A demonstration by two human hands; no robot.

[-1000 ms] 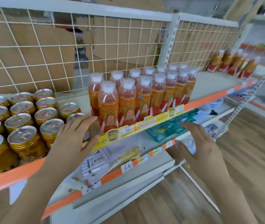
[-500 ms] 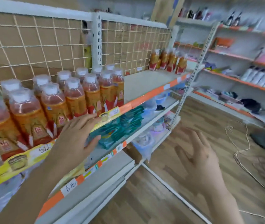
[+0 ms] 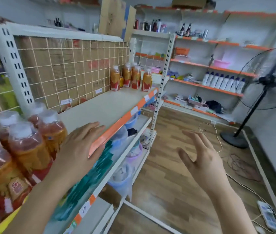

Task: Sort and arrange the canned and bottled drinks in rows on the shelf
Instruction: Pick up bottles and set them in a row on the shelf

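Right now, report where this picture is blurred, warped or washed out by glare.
Head view: motion blur smears the near bottles at lower left, so their labels are soft. Head view: the wide lens bows the shelf upright. Head view: a pale sheen lies on the orange shelf edge. Head view: the far bottles look sharper, but their print is unreadable.

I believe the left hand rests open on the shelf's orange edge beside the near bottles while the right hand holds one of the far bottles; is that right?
Not quite: the head view shows the right hand open in the air, holding nothing, apart from the far bottles. The left hand does rest open on the orange edge beside the near bottles.
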